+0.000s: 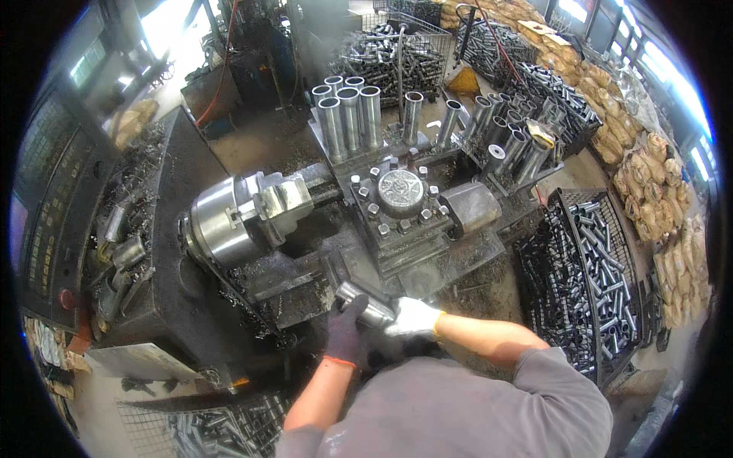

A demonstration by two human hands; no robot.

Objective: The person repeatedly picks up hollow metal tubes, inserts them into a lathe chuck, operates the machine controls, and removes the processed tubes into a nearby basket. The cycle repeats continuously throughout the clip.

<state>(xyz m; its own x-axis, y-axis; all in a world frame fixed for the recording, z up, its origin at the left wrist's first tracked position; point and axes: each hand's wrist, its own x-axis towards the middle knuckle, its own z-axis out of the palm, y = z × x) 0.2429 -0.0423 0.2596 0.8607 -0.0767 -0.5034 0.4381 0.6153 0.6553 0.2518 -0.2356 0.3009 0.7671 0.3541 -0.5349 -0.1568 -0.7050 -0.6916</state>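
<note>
Between my hands is a shiny metal tube (365,303), held tilted in front of my body. My left hand (347,332), in a dark glove with an orange cuff, grips its middle and nearer side. In a white glove, my right hand (413,318) closes on the tube's right end. Beyond the tube stands a lathe, its chuck (220,220) to the left with large steel jaws (283,200). The square tool post (401,192), ringed by bolts, sits ahead of my hands. A rounded metal block (471,207) projects from its right side.
Upright tubes (349,114) stand on the far side of the carriage, and more lean together (509,131) at the right. A wire basket of metal pieces (607,275) is at the right; another (200,429) lies behind-left. The control panel (54,217) is far left. Sacks (653,183) line the right.
</note>
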